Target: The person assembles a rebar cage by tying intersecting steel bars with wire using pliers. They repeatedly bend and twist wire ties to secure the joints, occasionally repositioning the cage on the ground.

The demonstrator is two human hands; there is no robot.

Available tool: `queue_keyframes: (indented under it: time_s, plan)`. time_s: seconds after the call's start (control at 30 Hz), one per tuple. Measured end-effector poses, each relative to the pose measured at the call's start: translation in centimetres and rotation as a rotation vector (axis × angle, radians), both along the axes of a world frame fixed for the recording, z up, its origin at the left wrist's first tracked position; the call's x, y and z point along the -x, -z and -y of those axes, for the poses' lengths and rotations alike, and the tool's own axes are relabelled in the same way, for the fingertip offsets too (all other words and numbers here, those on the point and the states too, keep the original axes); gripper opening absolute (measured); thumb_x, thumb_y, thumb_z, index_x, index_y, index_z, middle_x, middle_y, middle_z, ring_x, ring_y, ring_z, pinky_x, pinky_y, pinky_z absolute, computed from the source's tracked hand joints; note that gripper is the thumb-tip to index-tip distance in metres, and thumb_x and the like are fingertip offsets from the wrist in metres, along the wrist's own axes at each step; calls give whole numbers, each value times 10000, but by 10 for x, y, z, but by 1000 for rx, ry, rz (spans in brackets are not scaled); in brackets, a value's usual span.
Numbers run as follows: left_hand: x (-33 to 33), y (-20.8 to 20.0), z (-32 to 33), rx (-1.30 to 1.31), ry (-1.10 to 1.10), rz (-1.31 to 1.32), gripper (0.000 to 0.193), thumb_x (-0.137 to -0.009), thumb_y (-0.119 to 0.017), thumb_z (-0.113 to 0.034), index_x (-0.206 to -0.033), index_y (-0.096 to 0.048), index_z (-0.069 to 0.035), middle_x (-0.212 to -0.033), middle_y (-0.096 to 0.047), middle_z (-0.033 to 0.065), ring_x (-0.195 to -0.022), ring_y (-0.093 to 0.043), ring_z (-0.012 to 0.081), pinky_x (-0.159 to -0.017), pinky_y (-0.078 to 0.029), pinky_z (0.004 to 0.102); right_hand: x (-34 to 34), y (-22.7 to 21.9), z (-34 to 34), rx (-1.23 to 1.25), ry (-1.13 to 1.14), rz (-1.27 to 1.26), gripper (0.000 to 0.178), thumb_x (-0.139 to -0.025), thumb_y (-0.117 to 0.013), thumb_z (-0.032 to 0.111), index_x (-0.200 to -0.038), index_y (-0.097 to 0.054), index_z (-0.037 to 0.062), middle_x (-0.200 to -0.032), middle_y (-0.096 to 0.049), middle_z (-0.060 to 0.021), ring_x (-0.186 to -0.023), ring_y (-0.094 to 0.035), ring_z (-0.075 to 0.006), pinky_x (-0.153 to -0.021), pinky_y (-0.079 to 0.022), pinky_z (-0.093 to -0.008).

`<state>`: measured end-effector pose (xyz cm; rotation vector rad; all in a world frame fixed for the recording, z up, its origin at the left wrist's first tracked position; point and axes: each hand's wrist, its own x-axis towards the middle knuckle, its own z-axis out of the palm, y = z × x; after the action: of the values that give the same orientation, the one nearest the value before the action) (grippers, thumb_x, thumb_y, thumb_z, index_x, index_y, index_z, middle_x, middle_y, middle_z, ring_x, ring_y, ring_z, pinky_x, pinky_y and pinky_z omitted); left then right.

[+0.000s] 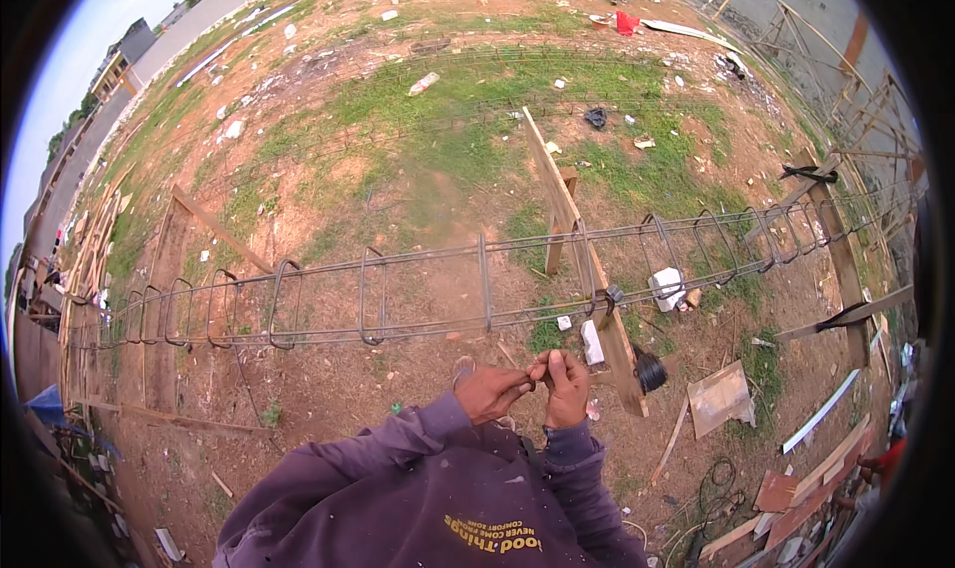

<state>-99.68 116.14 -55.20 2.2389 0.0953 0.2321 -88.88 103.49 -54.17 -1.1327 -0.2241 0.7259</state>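
Observation:
My left hand (492, 391) and my right hand (567, 387) meet in front of my body, fingertips pinched together. Whatever lies between them is too small to make out. Just beyond them stretches a long rebar cage (486, 284), its parallel steel bars running left to right with several square stirrups along them. Both hands are apart from the cage. A wooden plank (619, 357) on edge passes under the cage, right of my hands. Beside the plank's near end is a coil of black wire (650, 372).
Another wooden support (838, 245) carries the cage at the right, with black straps on its boards. White blocks (667, 286) and a flat board (721, 399) lie on the ground. Scrap planks (811, 488) and a cable are at lower right. Someone's red sleeve (885, 459) shows at the right edge.

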Motion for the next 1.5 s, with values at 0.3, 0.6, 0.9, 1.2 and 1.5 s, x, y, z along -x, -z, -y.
queue_keyframes:
  time_s: [0.3,0.6,0.9,1.2,1.5]
  plan:
    - [14,-7,-6,629,-502,348,409,-937,-598,-55,-1338,-532,-1,-1242,-625,171,-1131,-618,244,-961,-505,361,24,2,-2,114,1,144,279,-1021,-499,213,-862,-550,-11,-596,-443,13,-542,-430,-66,-552,-443,-257]
    - [52,3,-15,1200,-645,480,274,-987,-554,-167,-1159,-625,34,-1068,-680,138,-957,-678,252,-867,-545,350,41,5,-12,200,-606,199,228,-990,-543,197,-1030,-641,-4,-665,-562,1,-571,-467,-61,-556,-427,-250]
    - [68,29,-61,783,-558,-42,318,-949,-604,-237,-1121,-615,29,-993,-670,139,-904,-658,257,-813,-513,373,30,44,-5,411,-641,352,222,-938,-572,175,-1015,-675,-6,-737,-635,-92,-654,-604,-142,-605,-478,-317]
    - [-9,7,-135,122,-434,-187,394,-874,-684,-238,-1193,-630,-14,-1043,-684,165,-928,-667,257,-790,-519,358,21,71,-66,741,-247,895,195,-920,-545,207,-990,-651,59,-793,-662,-219,-764,-642,-417,-667,-485,-503]
    - [-41,18,-135,-50,-122,55,213,-859,-676,-146,-1047,-700,-48,-920,-706,146,-822,-690,262,-729,-536,347,50,82,-79,636,31,672,182,-946,-507,200,-1025,-575,50,-794,-635,-222,-699,-633,-383,-621,-467,-479]
